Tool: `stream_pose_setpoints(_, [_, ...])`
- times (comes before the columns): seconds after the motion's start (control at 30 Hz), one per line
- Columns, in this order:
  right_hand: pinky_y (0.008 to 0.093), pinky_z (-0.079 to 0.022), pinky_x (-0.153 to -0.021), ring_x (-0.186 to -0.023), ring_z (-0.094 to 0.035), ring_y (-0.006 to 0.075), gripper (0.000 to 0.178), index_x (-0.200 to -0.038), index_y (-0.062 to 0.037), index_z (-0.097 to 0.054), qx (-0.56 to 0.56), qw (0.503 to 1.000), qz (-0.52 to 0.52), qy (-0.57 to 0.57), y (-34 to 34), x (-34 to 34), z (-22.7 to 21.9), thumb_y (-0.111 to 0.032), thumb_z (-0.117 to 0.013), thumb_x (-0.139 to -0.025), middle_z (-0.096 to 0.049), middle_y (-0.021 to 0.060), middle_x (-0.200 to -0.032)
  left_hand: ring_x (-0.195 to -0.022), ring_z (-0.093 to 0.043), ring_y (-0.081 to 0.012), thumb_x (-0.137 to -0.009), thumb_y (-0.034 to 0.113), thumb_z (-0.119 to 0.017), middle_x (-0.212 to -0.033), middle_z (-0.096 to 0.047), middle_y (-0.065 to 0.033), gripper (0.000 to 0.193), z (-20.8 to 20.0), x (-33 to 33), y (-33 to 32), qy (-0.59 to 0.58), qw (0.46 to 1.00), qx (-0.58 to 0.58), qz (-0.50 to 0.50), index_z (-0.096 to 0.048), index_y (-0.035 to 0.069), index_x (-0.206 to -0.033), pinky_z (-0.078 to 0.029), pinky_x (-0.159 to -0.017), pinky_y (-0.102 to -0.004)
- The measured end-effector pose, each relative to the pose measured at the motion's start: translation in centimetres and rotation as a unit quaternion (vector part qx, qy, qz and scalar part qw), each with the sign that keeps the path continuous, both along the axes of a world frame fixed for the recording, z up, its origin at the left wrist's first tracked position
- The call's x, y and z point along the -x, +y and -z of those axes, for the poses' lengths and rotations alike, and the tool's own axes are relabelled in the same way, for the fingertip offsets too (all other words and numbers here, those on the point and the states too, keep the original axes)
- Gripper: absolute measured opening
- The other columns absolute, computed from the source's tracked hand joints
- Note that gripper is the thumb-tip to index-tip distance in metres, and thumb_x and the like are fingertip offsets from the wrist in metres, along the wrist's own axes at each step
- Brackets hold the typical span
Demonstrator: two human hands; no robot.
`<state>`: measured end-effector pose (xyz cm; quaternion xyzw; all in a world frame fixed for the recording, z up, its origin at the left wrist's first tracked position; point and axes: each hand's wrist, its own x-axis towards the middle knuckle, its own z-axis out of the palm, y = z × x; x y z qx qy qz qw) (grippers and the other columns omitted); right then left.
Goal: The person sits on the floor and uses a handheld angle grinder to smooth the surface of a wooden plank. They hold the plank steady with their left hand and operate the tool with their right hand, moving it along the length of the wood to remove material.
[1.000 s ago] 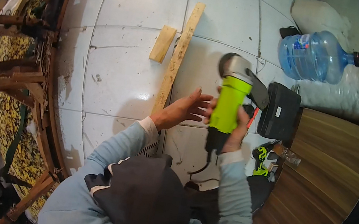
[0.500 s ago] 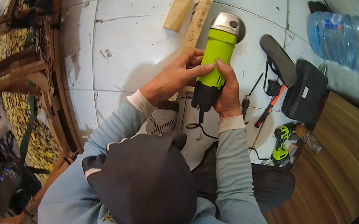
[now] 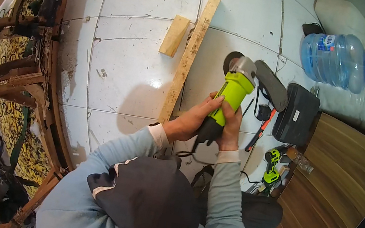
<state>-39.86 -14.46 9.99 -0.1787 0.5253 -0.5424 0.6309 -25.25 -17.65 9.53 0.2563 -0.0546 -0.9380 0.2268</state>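
Observation:
A bright green angle grinder [image 3: 236, 87] with a silver head is gripped between my two hands, tilted so its head points away and to the right. Its dark disc [image 3: 232, 63] shows left of the head, and a black cord trails from its rear end. My left hand [image 3: 193, 120] wraps the body from the left, thumb on top. On the other side my right hand [image 3: 231, 129] clasps the body, its thumb also on top. Left of the grinder a long wooden batten [image 3: 191, 55] lies on the tiles, with a short wood block [image 3: 174, 36] beside it.
Right of the grinder lie a dark curved pad [image 3: 272, 86], a red-and-black tool [image 3: 260, 131], a black case [image 3: 296, 114] and a green cordless drill [image 3: 272, 167]. Farther right are a blue water jug [image 3: 336, 60] and a brown wood panel [image 3: 334, 188]. A wooden furniture frame [image 3: 51, 106] stands at left.
My hands have moved the angle grinder to the right and closer to me. Its tilt has changed, and the disc now shows on the left of the head instead of the right.

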Motion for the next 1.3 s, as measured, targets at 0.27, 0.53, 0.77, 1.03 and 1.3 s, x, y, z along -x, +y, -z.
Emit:
stream_pose_setpoints(0.27, [0.0414,-0.051,-0.103,-0.114,-0.064,0.0229,0.051,-0.139,-0.0007,-0.054,0.014,0.997,0.030,-0.069,-1.5,-0.2,-1.3,-0.021,-0.073,-0.096,-0.065,0.0111,-0.123,-0.107,-0.074,-0.0277,-0.109,0.055,-0.051,-0.129,-0.066,-0.0211,0.070,-1.8,-2.1,-2.4,-0.223,0.945,0.174,0.163,-0.043,0.003,-0.154,-0.064,-0.078,-0.0373])
stream_pose_setpoints(0.53, [0.0334,-0.062,-0.071,-0.086,-0.072,0.0196,0.045,-0.123,-0.0048,-0.058,-0.079,0.989,0.048,-0.116,-4.8,0.2,-0.1,-0.034,-0.079,-0.095,-0.069,0.0086,-0.102,-0.129,-0.065,-0.0385,-0.109,0.042,-0.056,-0.146,-0.060,-0.0300,0.090,0.4,-1.9,0.9,-0.274,0.842,0.460,-0.071,-0.003,0.001,-0.169,-0.049,-0.108,-0.0423])
stream_pose_setpoints(0.77, [0.0372,-0.065,-0.070,-0.084,-0.073,0.0229,0.041,-0.118,-0.0030,-0.059,-0.087,0.989,0.082,-0.086,-4.1,1.3,-0.3,-0.029,-0.078,-0.093,-0.068,0.0101,-0.101,-0.102,-0.073,-0.0338,-0.092,0.022,-0.078,-0.121,-0.070,-0.0231,0.094,-2.3,-4.3,0.7,-0.298,0.793,0.521,0.102,-0.024,0.011,-0.168,-0.056,-0.092,-0.0420])
stream_pose_setpoints(1.03, [0.0343,-0.062,-0.068,-0.079,-0.073,0.0217,0.036,-0.113,-0.0010,-0.064,-0.104,0.988,0.073,0.087,-3.1,0.3,-0.5,-0.027,-0.078,-0.092,-0.069,0.0093,-0.096,-0.106,-0.076,-0.0288,-0.083,0.014,-0.085,-0.138,-0.066,-0.0238,0.090,-3.4,-4.0,-0.5,-0.333,0.765,0.523,0.175,-0.038,0.006,-0.159,-0.061,-0.086,-0.0379])
stream_pose_setpoints(1.3, [0.0328,-0.061,-0.061,-0.076,-0.072,0.0199,0.039,-0.109,-0.0003,-0.064,-0.108,0.994,0.016,0.016,-2.8,0.3,-1.0,-0.032,-0.077,-0.091,-0.069,0.0100,-0.091,-0.128,-0.061,-0.0270,-0.093,0.031,-0.082,-0.142,-0.055,-0.0234,0.103,-1.6,-5.6,-0.1,-0.212,0.923,0.291,0.138,-0.011,0.003,-0.162,-0.057,-0.102,-0.0415])
